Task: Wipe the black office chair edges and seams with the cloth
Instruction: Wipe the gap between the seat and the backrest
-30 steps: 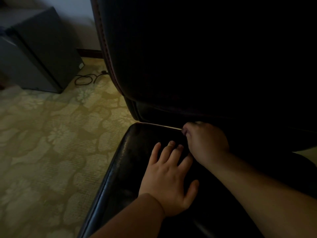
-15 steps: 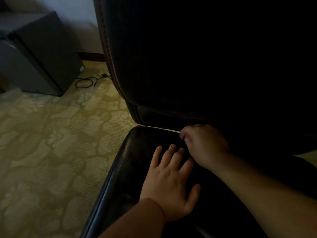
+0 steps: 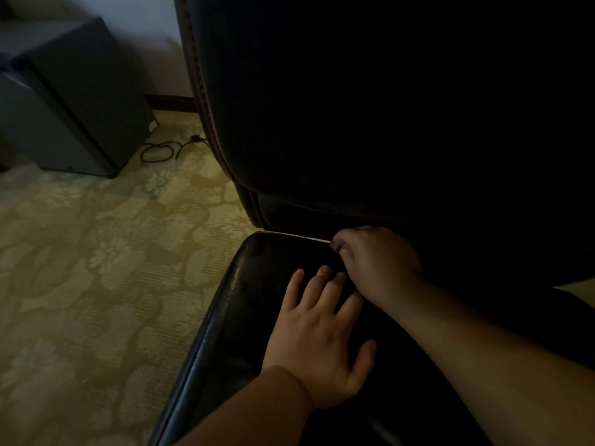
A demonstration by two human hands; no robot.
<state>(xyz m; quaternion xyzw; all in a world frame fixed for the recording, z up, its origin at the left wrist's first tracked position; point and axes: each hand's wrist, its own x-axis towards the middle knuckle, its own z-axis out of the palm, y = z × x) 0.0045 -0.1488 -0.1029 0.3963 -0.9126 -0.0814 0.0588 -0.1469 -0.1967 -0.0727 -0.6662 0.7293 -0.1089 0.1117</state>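
Cloth wasn't discernible; too dark. Right hand [image 3: 380, 262] sat clenched at the seat's back edge, in the gap under the backrest of the black office chair [image 3: 354, 107]; grasped contents unclear. Left hand [image 3: 322, 342] lay flat, fingers [image 3: 317, 284] straight, just beside it.

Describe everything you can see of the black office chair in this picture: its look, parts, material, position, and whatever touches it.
The black office chair looks like glossy leather or leatherette. Its tall backrest rises upright, edged with a reddish stitched seam; the seat cushion has a rounded, shiny front-left corner. It stands on patterned yellow carpet. The left hand rests flat on the seat; the right hand, fingers curled, presses into the gap between seat and backrest. The right side is too dark to make out.
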